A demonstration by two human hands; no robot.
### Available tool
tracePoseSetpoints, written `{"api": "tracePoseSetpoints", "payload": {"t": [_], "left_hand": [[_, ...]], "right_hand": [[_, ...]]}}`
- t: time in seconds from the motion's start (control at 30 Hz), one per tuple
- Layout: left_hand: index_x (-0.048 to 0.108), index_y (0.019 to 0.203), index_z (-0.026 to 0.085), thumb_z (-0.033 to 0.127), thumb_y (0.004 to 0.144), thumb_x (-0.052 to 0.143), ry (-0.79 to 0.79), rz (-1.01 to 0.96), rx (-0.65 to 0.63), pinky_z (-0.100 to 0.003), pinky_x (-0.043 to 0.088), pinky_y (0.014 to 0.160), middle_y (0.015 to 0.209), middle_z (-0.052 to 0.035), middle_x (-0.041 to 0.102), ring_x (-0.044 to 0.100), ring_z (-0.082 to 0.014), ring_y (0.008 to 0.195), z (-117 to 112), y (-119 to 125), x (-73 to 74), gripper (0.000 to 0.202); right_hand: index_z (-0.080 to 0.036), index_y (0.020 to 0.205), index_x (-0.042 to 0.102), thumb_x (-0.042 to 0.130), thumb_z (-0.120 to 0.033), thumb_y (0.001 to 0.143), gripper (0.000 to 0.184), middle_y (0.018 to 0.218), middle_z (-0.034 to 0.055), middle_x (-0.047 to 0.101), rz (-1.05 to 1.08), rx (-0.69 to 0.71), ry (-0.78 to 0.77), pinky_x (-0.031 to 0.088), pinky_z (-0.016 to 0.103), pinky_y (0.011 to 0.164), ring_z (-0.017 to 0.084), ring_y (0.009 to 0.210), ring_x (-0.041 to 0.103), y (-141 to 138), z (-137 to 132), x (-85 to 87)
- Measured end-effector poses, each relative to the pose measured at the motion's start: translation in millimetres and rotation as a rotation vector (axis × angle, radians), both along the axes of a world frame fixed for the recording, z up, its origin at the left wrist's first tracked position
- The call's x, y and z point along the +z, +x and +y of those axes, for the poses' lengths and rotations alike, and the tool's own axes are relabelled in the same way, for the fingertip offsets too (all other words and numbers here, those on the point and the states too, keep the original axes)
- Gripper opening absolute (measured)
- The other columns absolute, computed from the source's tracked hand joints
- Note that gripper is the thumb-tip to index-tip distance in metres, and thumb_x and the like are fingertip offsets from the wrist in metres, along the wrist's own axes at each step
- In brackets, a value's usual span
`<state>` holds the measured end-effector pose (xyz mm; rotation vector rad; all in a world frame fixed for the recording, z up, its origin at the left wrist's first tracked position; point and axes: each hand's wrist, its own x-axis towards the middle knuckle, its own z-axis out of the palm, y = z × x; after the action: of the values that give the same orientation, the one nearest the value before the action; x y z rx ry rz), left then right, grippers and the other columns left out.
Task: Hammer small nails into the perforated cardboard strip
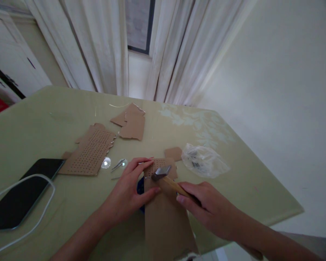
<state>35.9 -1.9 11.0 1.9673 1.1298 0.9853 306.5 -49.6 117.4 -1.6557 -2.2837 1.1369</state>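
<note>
- Cardboard strip, the piece being worked, stretches from the near edge of the view out over the table, small holes punched in rows across its far end.
- Left hand steadies the strip from its left edge, fingers open and thumb spread well apart from them, tips resting on the cardboard; whether they pin anything tiny cannot be told.
- Right hand, at the strip's right side, closes its fingers firmly around the wooden handle of a hammer, whose metal head is over the strip's holes; contact with the cardboard cannot be judged.
- Blue object, mostly hidden, peeks out from under the strip's left edge.
- Just left of the strip are thin metal pieces and a clear disc; farther left, a hole-filled cardboard sheet and a dark phone crossed by a white cable.
- Beyond the strip lie torn cardboard scraps; near its far right corner, a small cardboard piece beside a crumpled clear bag.
- White curtains hang well beyond the strip.
</note>
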Motion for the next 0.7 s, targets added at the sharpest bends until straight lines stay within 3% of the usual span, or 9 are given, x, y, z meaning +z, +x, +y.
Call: {"api": "tracePoseSetpoints", "payload": {"t": [0.2, 0.43, 0.57, 0.63, 0.7], "left_hand": [[0.064, 0.150, 0.031, 0.040, 0.093, 0.085, -0.026, -0.010, -0.023, -0.053, 0.053, 0.125, 0.156, -0.0108, 0.062, 0.064, -0.0334, 0.143, 0, 0, 1.3, 0.062], [0.063, 0.148, 0.030, 0.035, 0.094, 0.084, -0.030, -0.037, -0.027, -0.053, 0.052, 0.125, 0.153, -0.0108, 0.061, 0.063, -0.0318, 0.142, 1, 0, -1.0, 0.059], [0.064, 0.148, 0.031, 0.035, 0.094, 0.085, -0.030, -0.055, -0.036, -0.051, 0.052, 0.125, 0.154, -0.0108, 0.061, 0.063, -0.0314, 0.142, -1, 3, -0.2, 0.058], [0.065, 0.148, 0.031, 0.036, 0.095, 0.083, -0.016, -0.068, -0.029, -0.050, 0.054, 0.121, 0.153, -0.0111, 0.062, 0.064, -0.0311, 0.140, -1, 2, 3.1, 0.056], [0.066, 0.149, 0.032, 0.040, 0.097, 0.081, 0.006, -0.077, 0.009, -0.043, 0.062, 0.106, 0.153, -0.0110, 0.063, 0.069, -0.0282, 0.128, 2, -6, 7.8, 0.055]], "right_hand": [[-0.022, 0.095, 0.063, 0.049, -0.048, 0.117, 0.037, 0.075, -0.0046, 0.054, 0.134, -0.044, 0.065, 0.036, 0.028, 0.064, 0.014, 0.066, 0.052, 4, -1, 1.8], [-0.021, 0.100, 0.068, 0.052, -0.046, 0.115, 0.033, 0.071, -0.0045, 0.055, 0.044, -0.005, 0.009, 0.032, 0.029, 0.060, 0.014, 0.062, 0.053, -4, 0, -8.0], [-0.022, 0.090, 0.063, 0.054, -0.044, 0.114, 0.034, 0.070, -0.0042, 0.055, 0.044, 0.004, 0.031, 0.033, 0.028, 0.060, 0.014, 0.063, 0.055, -6, 2, -7.7], [-0.021, 0.088, 0.062, 0.056, -0.043, 0.114, 0.034, 0.069, -0.0045, 0.054, 0.071, 0.004, 0.058, 0.033, 0.028, 0.060, 0.013, 0.061, 0.054, -5, 3, -7.2], [-0.021, 0.088, 0.065, 0.057, -0.044, 0.113, 0.035, 0.068, -0.0047, 0.053, 0.156, -0.030, 0.112, 0.034, 0.027, 0.058, 0.013, 0.060, 0.052, -2, 5, -9.3]]}}
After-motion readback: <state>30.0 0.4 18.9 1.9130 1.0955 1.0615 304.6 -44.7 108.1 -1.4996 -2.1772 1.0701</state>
